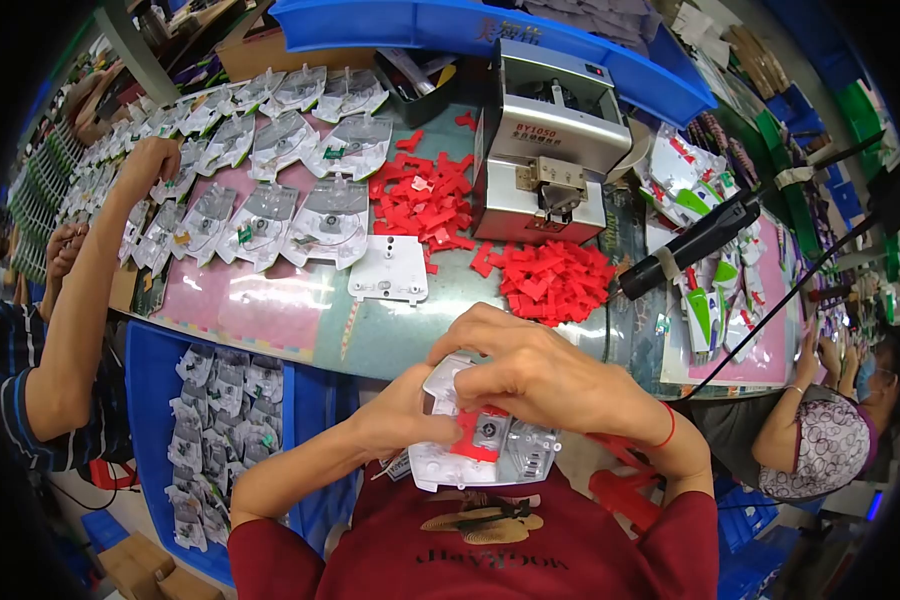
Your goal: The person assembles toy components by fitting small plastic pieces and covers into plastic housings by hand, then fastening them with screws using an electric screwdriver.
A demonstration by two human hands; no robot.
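A white and clear plastic housing (440, 467) is held close to my chest, below the table's front edge. My left hand (400, 412) is closed round its left side, the thumb beside a red plastic piece (477, 440) that lies in the housing. Over the housing's top part bends my right hand (520, 365), its fingers curled down onto it; whether a small part is between the fingertips is hidden. Two heaps of red pieces (425, 195) (555, 282) lie on the table, with a white plate (390, 270) beside the left heap.
A silver machine (545, 140) stands behind the red heaps. Rows of housings (260, 222) cover the table's left part, where a co-worker's arm (90, 290) reaches in. A blue bin (150, 400) holds housings. A black tool (685, 250) hangs at right, near another person (820, 440).
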